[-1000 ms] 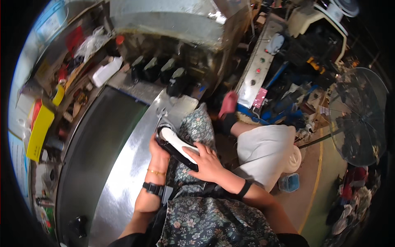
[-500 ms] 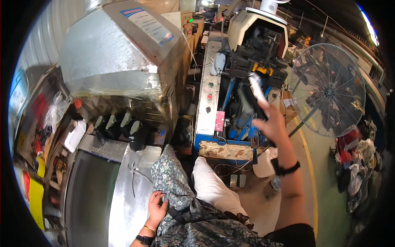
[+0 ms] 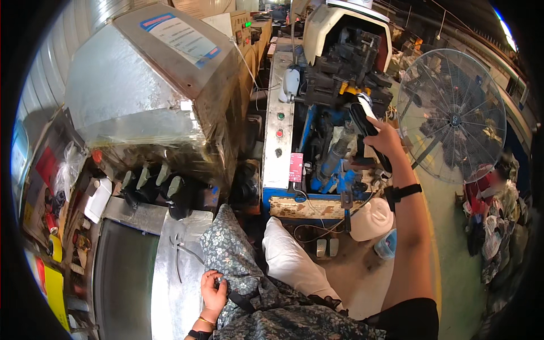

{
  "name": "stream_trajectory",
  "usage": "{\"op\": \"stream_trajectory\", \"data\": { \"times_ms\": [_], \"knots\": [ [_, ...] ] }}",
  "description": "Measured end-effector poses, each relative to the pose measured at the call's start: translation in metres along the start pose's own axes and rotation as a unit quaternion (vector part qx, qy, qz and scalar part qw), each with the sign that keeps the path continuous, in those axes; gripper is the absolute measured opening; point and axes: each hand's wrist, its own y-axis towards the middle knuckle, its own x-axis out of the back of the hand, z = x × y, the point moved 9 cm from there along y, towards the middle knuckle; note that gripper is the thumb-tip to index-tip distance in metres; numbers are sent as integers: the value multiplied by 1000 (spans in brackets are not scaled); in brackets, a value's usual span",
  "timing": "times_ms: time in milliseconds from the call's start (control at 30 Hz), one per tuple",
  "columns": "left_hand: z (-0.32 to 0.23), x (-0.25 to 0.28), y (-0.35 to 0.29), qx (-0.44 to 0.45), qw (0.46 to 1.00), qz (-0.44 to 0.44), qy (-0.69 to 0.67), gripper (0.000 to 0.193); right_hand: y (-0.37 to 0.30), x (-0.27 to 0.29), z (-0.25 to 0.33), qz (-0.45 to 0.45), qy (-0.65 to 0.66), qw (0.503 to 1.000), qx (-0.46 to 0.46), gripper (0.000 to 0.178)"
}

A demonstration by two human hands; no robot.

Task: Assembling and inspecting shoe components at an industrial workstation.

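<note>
My right hand point(image 3: 386, 139) reaches out over the blue machine point(image 3: 334, 175). It grips a black shoe point(image 3: 358, 120) with a white underside, held tilted beside the machine's dark clamp head point(image 3: 345, 73) and its yellow part point(image 3: 352, 89). Fingers wrap the shoe's near side; part of it is covered by the hand. My left hand point(image 3: 213, 292) rests against the floral apron point(image 3: 235, 241) at my thigh, its fingers curled. Whether anything small lies in those fingers is hidden.
Several black shoes point(image 3: 177, 198) with grey-green bottoms stand at the metal oven's point(image 3: 130, 85) mouth, above a conveyor belt point(image 3: 126, 266). A caged fan point(image 3: 453, 116) stands right. Below the machine are foot pedals point(image 3: 327, 247), a white jug point(image 3: 371, 220) and a cable. Rags point(image 3: 496, 238) lie far right.
My right hand has turned and brought the shoe nearer the clamp head, slightly to the right. The view has shifted a little. My left hand stays at the apron.
</note>
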Motion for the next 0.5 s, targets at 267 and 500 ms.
{"op": "stream_trajectory", "data": {
  "times_ms": [267,500],
  "knots": [
    [-13,-5,4,44,999,19,-21,15,-4,-31,22,44,-114,993,-6,82],
    [-7,-3,0,1,1000,8,-17,14,-37,-56,15,-47,-160,985,40,80]
  ]
}}
